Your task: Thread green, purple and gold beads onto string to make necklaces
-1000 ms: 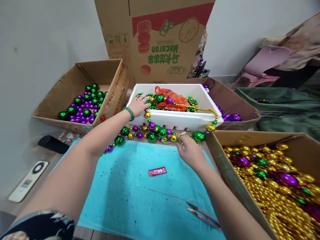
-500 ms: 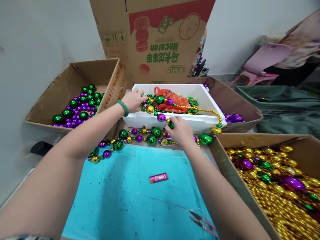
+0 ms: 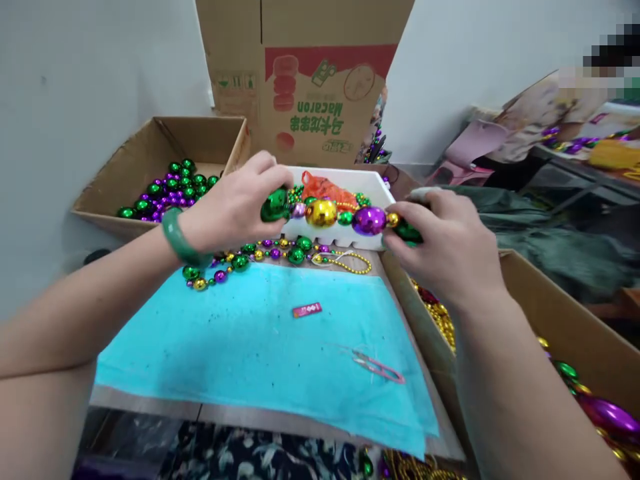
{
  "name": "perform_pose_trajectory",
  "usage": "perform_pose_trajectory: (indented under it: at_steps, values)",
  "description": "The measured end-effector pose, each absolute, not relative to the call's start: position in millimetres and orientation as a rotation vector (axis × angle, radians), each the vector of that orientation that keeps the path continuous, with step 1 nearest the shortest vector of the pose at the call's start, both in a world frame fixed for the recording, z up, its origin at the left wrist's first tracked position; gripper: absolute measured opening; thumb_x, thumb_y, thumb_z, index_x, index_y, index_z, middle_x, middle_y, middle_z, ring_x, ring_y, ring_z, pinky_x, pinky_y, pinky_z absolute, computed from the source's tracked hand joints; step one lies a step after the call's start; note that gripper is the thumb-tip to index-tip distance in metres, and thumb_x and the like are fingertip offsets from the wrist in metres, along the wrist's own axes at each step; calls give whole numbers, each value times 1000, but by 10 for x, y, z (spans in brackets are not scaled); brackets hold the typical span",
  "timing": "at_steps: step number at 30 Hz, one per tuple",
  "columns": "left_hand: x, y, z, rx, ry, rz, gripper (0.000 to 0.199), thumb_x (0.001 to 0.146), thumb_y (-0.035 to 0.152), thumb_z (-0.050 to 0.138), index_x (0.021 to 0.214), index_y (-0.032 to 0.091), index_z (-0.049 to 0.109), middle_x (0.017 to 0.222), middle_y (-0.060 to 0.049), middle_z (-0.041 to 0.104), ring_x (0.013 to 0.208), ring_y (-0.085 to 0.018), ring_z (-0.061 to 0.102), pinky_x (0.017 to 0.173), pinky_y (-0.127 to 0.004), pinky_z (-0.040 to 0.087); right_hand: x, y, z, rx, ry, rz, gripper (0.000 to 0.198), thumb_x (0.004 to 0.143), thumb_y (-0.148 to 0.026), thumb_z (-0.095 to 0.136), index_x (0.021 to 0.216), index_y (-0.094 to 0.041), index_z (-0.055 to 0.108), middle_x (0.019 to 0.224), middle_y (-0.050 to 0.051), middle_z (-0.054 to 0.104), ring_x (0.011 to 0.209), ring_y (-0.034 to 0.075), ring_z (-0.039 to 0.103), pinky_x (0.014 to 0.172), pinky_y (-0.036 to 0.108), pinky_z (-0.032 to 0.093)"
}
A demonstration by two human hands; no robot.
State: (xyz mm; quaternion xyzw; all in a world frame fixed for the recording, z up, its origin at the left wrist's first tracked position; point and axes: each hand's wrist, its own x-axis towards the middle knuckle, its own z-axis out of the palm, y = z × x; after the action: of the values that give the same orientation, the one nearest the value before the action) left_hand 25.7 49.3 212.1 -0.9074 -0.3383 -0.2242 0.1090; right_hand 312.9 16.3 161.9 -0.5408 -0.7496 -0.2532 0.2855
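Observation:
A bead string [image 3: 321,213] of large shiny gold, green and purple beads is stretched level between my two hands, raised in front of the white foam box [image 3: 345,235]. My left hand [image 3: 240,200], with a green bangle on its wrist, pinches a big green bead at one end. At the other end my right hand [image 3: 445,243] grips another dark green bead, its fingers partly covering it. Behind the string, a red plastic bag [image 3: 325,191] and small beads lie in the foam box. Another bead strand [image 3: 240,262] rests on the table below, with a loop of small gold beads.
A blue cloth [image 3: 240,333] covers the table, bearing a small pink printed item [image 3: 307,310] and pink-handled thread snips [image 3: 379,367]. Cardboard boxes of beads stand left [image 3: 115,173] and right [image 3: 530,300]. A tall carton [image 3: 320,80] rises behind. Another person is partly visible far right.
Both hands have lifted the bead string out from over the foam box and now hold it nearer and level between them. The view has shifted, showing more of the table's front edge.

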Motion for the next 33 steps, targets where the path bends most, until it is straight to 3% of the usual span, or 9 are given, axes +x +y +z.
perform_pose_trajectory:
  at_steps: [3,6,10,14,19,25,33]
  values:
    - [33,43,1669,-2876,-1019,-462,37,80,29,58,115,22,48,109,-7,49,93,-19,53,81,-34,46,3030,-211,1211,-1396,-2174,-624,22,83,-29,56,100,-20,67,105,12,58,98,29,51,78,41,45]
    - [-144,-233,1016,-2932,-1092,-210,27,81,30,56,107,21,53,107,-8,52,87,-19,53,78,-35,43,2887,-471,640,-1395,-2371,-513,23,85,-27,53,101,-18,68,108,15,58,100,29,50,82,41,44]
    - [-299,-509,230,-2903,-1175,70,17,85,30,50,98,20,57,104,-8,55,83,-21,53,83,-40,37,2660,-782,-58,-1459,-2582,-306,22,87,-25,51,99,-17,68,111,15,60,100,28,49,82,38,41]
    - [-389,-705,-203,-2876,-1248,226,18,85,31,53,98,19,57,103,-9,56,81,-21,53,81,-41,36,2476,-1018,-436,-1555,-2694,-99,22,89,-27,49,101,-18,66,112,13,60,99,27,49,79,35,39]
    - [-378,-734,-361,-2869,-1373,253,22,85,36,56,99,19,57,102,-10,57,92,-25,52,81,-39,37,2357,-1060,-581,-1690,-2690,30,25,90,-29,49,103,-16,65,111,14,61,98,28,51,79,37,39]
    - [-123,-679,-249,-3050,-1418,160,50,80,57,58,113,20,54,111,-10,57,102,-28,50,84,-39,38,2389,-962,-516,-1524,-2537,251,37,91,-42,49,112,-16,63,114,14,62,103,29,54,88,42,40]
    - [113,-760,-303,-3228,-1221,261,19,88,33,49,91,18,60,94,-7,61,89,-23,55,77,-37,41,3006,-939,-307,-2075,-1939,117,27,88,-29,45,97,-15,67,95,13,67,86,25,59,73,36,44]
